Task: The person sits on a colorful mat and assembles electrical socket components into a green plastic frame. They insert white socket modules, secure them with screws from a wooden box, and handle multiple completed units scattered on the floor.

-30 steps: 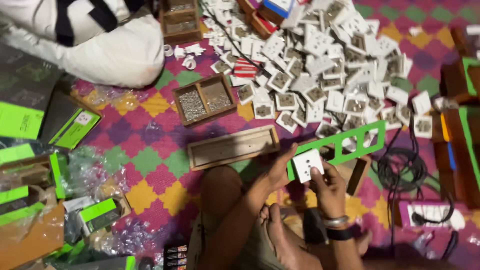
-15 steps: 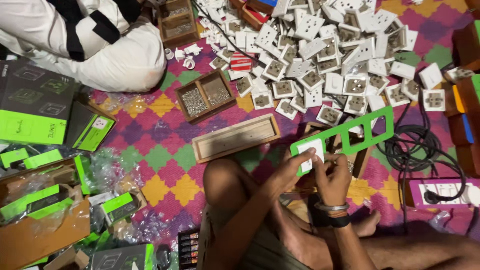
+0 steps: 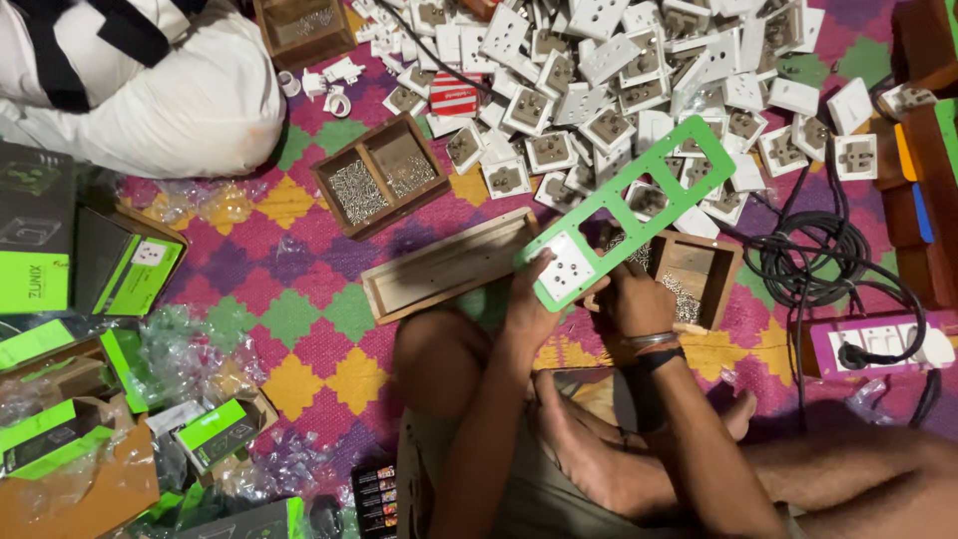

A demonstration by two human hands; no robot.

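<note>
The person sits on a colourful patterned mat [image 3: 299,329] and holds a long green switch plate [image 3: 639,205] with both hands. The left hand [image 3: 529,304] grasps the lower end of the green switch plate from below, with the thumb on its edge. The right hand [image 3: 634,294] grips the same end from the other side, just beside the left hand. 1 white socket module [image 3: 566,269] sits in the lowest opening of the green switch plate; the other openings are open frames. The plate is tilted, its far end rising over a pile of white socket modules [image 3: 639,90]. Just under the green switch plate lies an empty long wooden box [image 3: 444,268]. Left of the plate stands a wooden tray of screws [image 3: 377,177] with 2 compartments. Right of the plate lies a coiled black cable [image 3: 828,260].
</note>
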